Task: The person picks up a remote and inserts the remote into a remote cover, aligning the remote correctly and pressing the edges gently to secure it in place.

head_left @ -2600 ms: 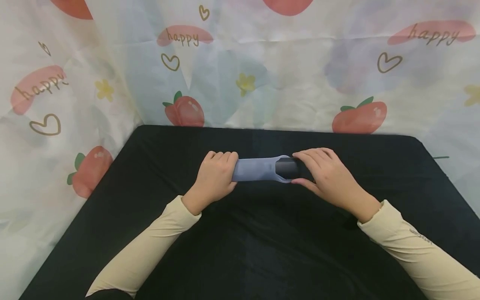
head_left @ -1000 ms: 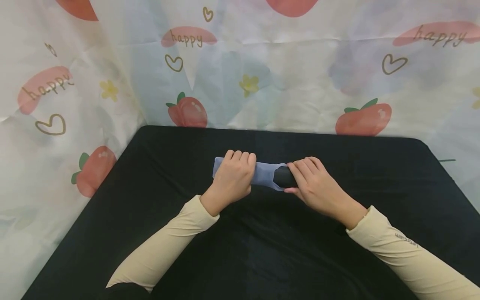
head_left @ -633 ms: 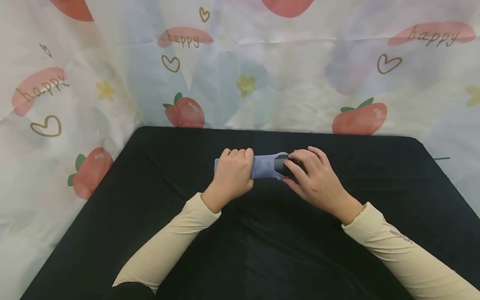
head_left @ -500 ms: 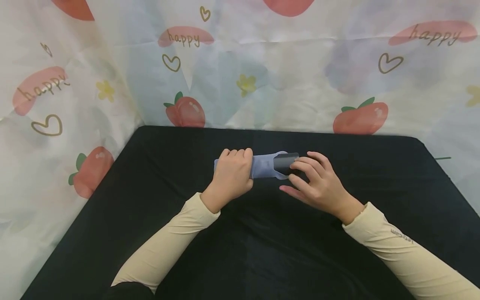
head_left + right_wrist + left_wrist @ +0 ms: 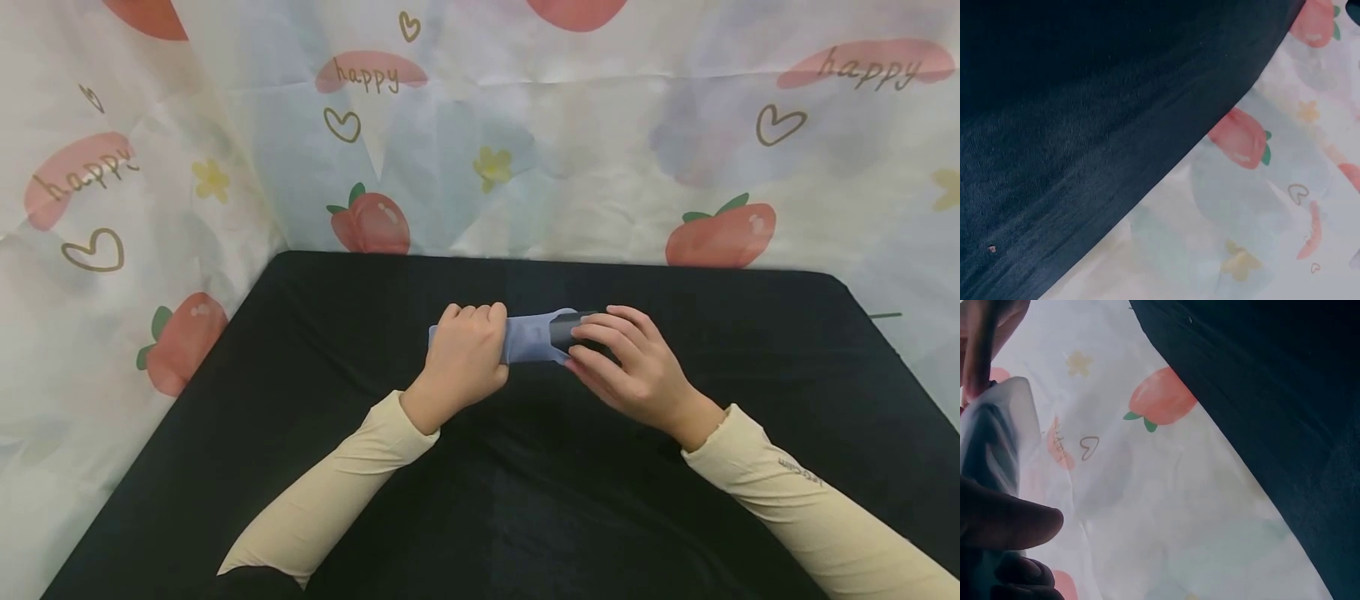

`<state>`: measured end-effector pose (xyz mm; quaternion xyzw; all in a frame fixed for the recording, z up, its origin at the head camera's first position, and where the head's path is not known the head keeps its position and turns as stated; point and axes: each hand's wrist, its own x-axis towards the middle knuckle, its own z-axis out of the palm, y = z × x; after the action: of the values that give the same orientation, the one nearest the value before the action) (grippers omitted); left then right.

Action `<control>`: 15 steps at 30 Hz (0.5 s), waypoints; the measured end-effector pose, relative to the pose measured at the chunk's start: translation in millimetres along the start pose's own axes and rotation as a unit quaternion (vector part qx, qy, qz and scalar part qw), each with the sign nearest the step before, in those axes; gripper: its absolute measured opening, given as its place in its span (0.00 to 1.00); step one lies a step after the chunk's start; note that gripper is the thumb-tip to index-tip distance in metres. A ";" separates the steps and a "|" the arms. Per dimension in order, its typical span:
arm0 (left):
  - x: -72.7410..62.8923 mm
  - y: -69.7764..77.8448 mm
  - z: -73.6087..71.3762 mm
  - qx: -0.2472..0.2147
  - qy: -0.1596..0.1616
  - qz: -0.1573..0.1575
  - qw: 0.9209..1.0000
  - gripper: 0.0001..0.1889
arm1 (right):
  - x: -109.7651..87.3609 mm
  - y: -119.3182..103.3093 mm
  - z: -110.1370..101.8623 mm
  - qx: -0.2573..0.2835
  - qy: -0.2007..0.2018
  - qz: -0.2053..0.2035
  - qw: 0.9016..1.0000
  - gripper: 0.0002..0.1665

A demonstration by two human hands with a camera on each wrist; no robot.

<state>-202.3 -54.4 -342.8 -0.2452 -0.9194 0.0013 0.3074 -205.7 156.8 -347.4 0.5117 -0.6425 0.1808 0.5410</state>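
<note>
A soft, slightly see-through blue-violet cover lies crosswise between the hands, held over the black cloth. My left hand grips it round its left part, and a short stub sticks out beyond the fist. From the cutout at the cover's right end shows a flat black bar. My right hand has its curved fingers over that black end, thumb at the lower edge. In the left wrist view the bar gleams dark inside the cover, with the left thumb across it. The right wrist view shows neither hand.
A black cloth covers the table. Behind it and on the left hangs a pale curtain printed with fruit, hearts and "happy". A tiny light speck lies on the cloth in the right wrist view.
My left hand has shifted right along the cover, nearer the cutout. The right fingers lifted off the black end half a second ago and have come back onto it, thumb closer in.
</note>
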 end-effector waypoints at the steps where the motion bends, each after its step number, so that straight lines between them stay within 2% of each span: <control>1: -0.3 0.2 -0.1 0.000 0.000 -0.001 1.000 0.08 | -0.2 -1.1 0.3 0.002 -0.004 -0.001 1.000 0.11; 5: -1.2 2.0 -0.1 -0.001 0.002 -0.002 1.000 0.08 | -2.6 -6.1 1.9 -0.009 -0.017 0.008 1.000 0.12; 9: -2.9 4.7 1.8 0.001 0.005 -0.003 1.000 0.08 | -5.5 -8.5 2.4 -0.030 -0.046 0.036 0.998 0.13; 12: -4.9 6.4 2.5 0.006 0.008 0.001 1.000 0.09 | -7.3 -8.3 1.8 -0.044 -0.066 0.042 0.996 0.13; 15: -6.4 6.5 4.3 0.015 0.014 0.008 1.000 0.09 | -8.6 -6.8 0.6 -0.042 -0.071 0.050 0.995 0.11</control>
<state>-197.3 -50.9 -350.9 -0.2477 -0.9132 0.0138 0.3234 -201.2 157.5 -357.4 0.4671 -0.7111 0.1440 0.5053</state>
